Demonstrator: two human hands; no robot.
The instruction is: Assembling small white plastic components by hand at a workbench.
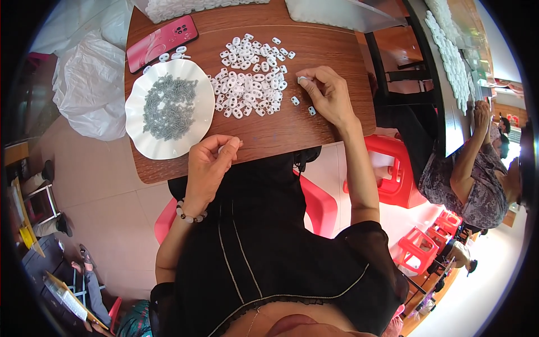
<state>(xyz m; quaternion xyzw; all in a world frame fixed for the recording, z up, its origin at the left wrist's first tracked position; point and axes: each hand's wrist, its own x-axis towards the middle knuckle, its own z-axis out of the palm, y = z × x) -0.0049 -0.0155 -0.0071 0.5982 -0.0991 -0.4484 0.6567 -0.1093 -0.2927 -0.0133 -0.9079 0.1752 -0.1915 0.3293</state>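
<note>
My left hand is over the near edge of the wooden table, beside a scalloped white plate that holds a heap of small grey springs. Its thumb and forefinger are pinched together; a tiny thing seems to show at the tips, too small to name. At the table's right side, my right hand pinches a small white plastic piece between thumb and finger. Just below it lie two loose white pieces with dark-looking holes. A large pile of white two-holed pieces spreads between my hands.
A pink phone lies at the far left, a few white pieces beside it. A translucent bin stands at the back. Left of the table hangs a white plastic bag. Red stools and another person are at right.
</note>
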